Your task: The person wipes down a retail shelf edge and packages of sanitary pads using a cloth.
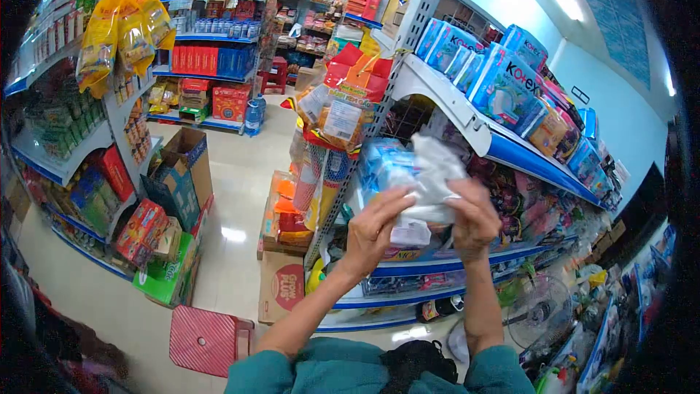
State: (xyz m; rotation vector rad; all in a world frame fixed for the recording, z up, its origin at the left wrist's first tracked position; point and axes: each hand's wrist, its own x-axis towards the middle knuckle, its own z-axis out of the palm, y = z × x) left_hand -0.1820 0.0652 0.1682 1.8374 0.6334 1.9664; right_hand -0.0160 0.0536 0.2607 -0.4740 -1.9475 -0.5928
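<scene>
A white cloth (435, 175), blurred by motion, is bunched between my two hands in front of the shelf rack. My left hand (380, 228) pinches its lower left side, fingers closed on it. On the right side, my right hand (474, 217) grips it with bent fingers. Just behind the cloth, blue-and-white packs (386, 164) stand on the middle shelf. Korex packs (508, 87) fill the top shelf (539, 164), above and to the right of my hands.
Hanging snack bags (343, 106) are at the rack's left end. A red stool (204, 339) and a cardboard box (282, 288) stand on the floor. A fan (539, 310) is at the lower right. More stocked shelves (208, 36) line the left and back.
</scene>
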